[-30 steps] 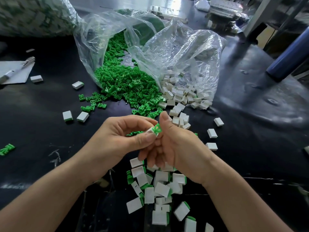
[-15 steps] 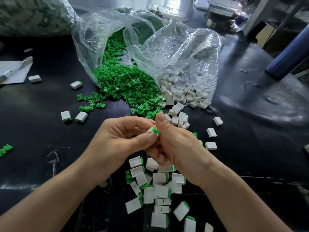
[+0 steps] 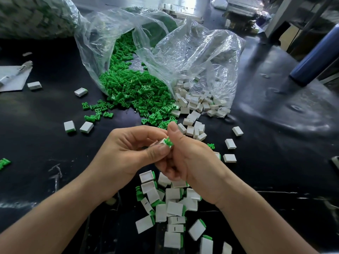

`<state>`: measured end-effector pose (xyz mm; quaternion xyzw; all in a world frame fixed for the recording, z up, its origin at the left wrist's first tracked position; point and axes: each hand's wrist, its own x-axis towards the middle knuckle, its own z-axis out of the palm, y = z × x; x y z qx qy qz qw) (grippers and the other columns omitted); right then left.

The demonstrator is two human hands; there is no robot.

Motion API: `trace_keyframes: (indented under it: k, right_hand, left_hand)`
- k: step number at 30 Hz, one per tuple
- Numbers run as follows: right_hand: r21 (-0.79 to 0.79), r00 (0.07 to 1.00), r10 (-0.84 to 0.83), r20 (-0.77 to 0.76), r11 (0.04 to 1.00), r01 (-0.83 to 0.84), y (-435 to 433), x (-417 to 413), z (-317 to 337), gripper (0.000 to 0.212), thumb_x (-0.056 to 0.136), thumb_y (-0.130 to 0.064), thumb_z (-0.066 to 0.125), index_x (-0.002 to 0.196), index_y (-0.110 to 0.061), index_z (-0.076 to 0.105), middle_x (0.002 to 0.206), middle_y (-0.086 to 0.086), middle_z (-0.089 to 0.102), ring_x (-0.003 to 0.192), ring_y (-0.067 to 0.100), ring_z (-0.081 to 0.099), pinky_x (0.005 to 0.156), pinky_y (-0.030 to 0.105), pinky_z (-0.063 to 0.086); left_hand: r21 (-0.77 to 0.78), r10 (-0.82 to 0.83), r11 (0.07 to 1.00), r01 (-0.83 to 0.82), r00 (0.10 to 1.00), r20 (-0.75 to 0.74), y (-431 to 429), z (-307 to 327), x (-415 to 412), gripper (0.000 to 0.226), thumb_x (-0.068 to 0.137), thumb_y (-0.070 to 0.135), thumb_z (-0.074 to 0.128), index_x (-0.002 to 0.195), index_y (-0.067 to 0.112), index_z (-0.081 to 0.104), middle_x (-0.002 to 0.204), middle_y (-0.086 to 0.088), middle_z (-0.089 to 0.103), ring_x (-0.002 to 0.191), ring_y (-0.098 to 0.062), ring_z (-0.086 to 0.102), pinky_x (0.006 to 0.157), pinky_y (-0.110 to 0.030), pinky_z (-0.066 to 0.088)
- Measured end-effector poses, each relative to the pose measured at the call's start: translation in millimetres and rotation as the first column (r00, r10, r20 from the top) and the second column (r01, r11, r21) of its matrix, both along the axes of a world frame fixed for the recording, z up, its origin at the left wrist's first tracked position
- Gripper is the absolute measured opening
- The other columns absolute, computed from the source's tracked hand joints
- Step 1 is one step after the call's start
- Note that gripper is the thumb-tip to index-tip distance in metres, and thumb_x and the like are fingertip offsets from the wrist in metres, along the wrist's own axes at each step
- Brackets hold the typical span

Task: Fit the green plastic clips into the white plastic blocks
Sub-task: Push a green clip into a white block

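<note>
My left hand point(image 3: 126, 154) pinches a white block point(image 3: 161, 143) between thumb and fingers above the black table. My right hand point(image 3: 190, 158) meets it from the right, thumb up, fingers pinching a green clip point(image 3: 168, 141) at the block's open end. The clip sticks partly out of the block. Under my hands lies a heap of white blocks with green clips fitted point(image 3: 174, 208). Loose green clips point(image 3: 134, 92) spill from a clear bag. Loose white blocks point(image 3: 194, 107) spill from a second clear bag to its right.
Two clear plastic bags point(image 3: 192, 52) lie open at the table's middle back. Stray blocks point(image 3: 230, 143) and clips point(image 3: 97, 110) dot the black table. A sheet of paper with a pen point(image 3: 12, 76) lies far left, a blue cylinder point(image 3: 315, 57) stands far right.
Both hands have stayed together at the same spot. The green clip has turned slightly between the fingers against the block's end.
</note>
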<state>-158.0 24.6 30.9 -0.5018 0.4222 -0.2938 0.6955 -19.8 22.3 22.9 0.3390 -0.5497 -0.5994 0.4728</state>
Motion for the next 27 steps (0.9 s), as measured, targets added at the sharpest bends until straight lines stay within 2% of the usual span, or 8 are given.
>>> trace_keyframes:
  k: [3,7,10,12,15,18,22,27]
  right_hand:
    - [-0.003,1.000,-0.020,-0.017,1.000,0.020,1.3,0.8,1.8,0.045,0.073,-0.059,0.037,0.069,-0.025,0.065,0.054,-0.008,0.044,0.056,0.010,0.035,0.053,0.023,0.027]
    - [0.049,0.995,-0.068,-0.068,0.996,0.071,1.9,1.2,2.3,0.044,0.067,-0.060,0.039,0.060,-0.018,0.050,0.048,-0.010,0.041,0.049,0.007,0.032,0.049,0.019,0.027]
    - [0.052,0.994,-0.084,-0.065,0.995,0.087,3.2,2.1,1.3,0.043,0.075,-0.057,0.039,0.054,-0.021,0.050,0.048,-0.010,0.040,0.047,0.006,0.032,0.047,0.017,0.028]
    - [0.050,0.995,-0.083,-0.053,0.995,0.086,3.4,1.7,0.8,0.045,0.082,-0.053,0.037,0.054,-0.021,0.051,0.048,-0.010,0.039,0.046,0.005,0.032,0.046,0.016,0.028]
    - [0.013,0.999,-0.036,-0.027,0.999,0.036,2.3,0.0,2.6,0.044,0.078,-0.055,0.035,0.068,-0.016,0.053,0.050,-0.011,0.038,0.050,0.005,0.031,0.049,0.017,0.027]
    - [-0.051,1.000,0.026,0.001,0.998,-0.026,2.5,-0.1,6.0,0.045,0.076,-0.055,0.032,0.063,-0.027,0.065,0.054,-0.013,0.035,0.052,0.005,0.029,0.052,0.020,0.023]
    - [0.025,0.998,-0.055,-0.035,0.998,0.056,3.3,0.2,3.0,0.041,0.069,-0.057,0.037,0.062,-0.017,0.047,0.050,-0.010,0.037,0.047,0.006,0.030,0.048,0.017,0.027]
    - [0.042,0.998,-0.049,-0.030,0.998,0.051,1.9,0.6,-2.6,0.042,0.080,-0.055,0.036,0.062,-0.018,0.046,0.050,-0.009,0.036,0.048,0.007,0.028,0.048,0.019,0.025]
  left_hand:
    - [-0.031,-0.004,0.999,0.005,1.000,0.011,0.1,-2.0,0.7,0.022,0.071,-0.003,0.059,0.091,-0.012,0.064,0.065,-0.031,0.059,0.053,-0.036,0.060,0.057,-0.038,0.056]
    - [-0.057,-0.011,0.998,0.013,0.999,0.031,0.4,-3.9,1.0,0.019,0.070,0.000,0.061,0.085,-0.011,0.066,0.064,-0.026,0.060,0.055,-0.027,0.062,0.057,-0.030,0.055]
    - [-0.085,0.005,0.996,0.000,0.998,0.056,0.1,-5.1,0.9,0.014,0.070,0.004,0.066,0.080,-0.007,0.068,0.067,-0.027,0.059,0.057,-0.027,0.063,0.058,-0.029,0.055]
    - [-0.082,0.003,0.997,0.001,0.999,0.046,0.0,-5.5,0.8,0.017,0.070,0.003,0.064,0.083,-0.006,0.068,0.067,-0.026,0.059,0.057,-0.028,0.062,0.058,-0.031,0.056]
    - [-0.024,-0.042,0.999,0.041,0.999,-0.031,-0.4,-4.8,1.6,0.017,0.069,0.004,0.063,0.081,-0.006,0.069,0.063,-0.019,0.061,0.056,-0.031,0.062,0.058,-0.035,0.056]
    - [0.005,-0.071,0.997,0.072,0.996,-0.056,-0.9,-4.1,2.1,0.018,0.068,0.009,0.064,0.079,-0.004,0.070,0.064,-0.013,0.063,0.057,-0.028,0.062,0.058,-0.032,0.054]
    - [-0.058,-0.024,0.998,0.025,0.999,0.029,-0.3,-4.2,0.8,0.017,0.068,0.006,0.071,0.081,-0.004,0.069,0.067,-0.018,0.063,0.057,-0.031,0.064,0.059,-0.034,0.056]
    - [-0.080,0.005,0.997,0.001,0.997,0.073,1.0,-4.1,1.3,0.017,0.069,0.009,0.069,0.079,-0.004,0.070,0.071,-0.021,0.062,0.058,-0.035,0.064,0.059,-0.036,0.056]
